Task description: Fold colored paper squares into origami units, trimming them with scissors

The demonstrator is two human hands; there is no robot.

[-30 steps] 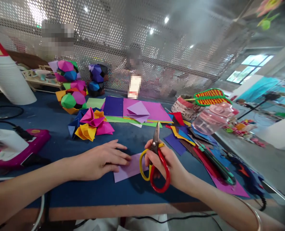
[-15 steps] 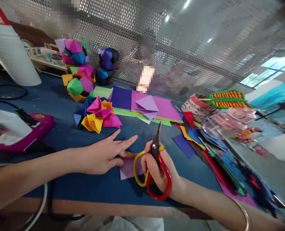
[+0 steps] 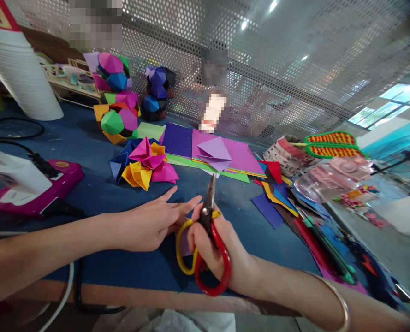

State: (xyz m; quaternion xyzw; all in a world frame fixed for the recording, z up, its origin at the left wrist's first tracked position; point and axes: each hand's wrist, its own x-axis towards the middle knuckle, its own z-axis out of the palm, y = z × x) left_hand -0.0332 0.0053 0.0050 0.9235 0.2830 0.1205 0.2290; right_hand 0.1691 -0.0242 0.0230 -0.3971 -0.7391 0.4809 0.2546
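My right hand (image 3: 222,249) is wrapped round a pair of scissors (image 3: 208,210) with one yellow and one red handle. Their dark blades look closed and point away from me. Close on the left, my left hand (image 3: 149,223) has its outer fingers stretched out. Its thumb and index finger come together at a small piece of purple paper (image 3: 185,245), partly hidden by the scissors and my right hand. Beyond my left hand lies a folded paper cluster (image 3: 145,161) in pink, yellow and blue. A folded lilac paper piece (image 3: 214,154) rests on a stack of coloured paper (image 3: 244,159).
Paper balls (image 3: 116,122) stand at the back left beside a stack of white cups (image 3: 25,74). A magenta power strip (image 3: 64,184) with cables lies left. On the right are paper scraps (image 3: 267,210), a green-tipped cutter (image 3: 329,249), and a clear plastic container (image 3: 324,182).
My right hand has moved left with the scissors, close to my left hand, and now covers more of the purple paper. The camera view has shifted slightly.
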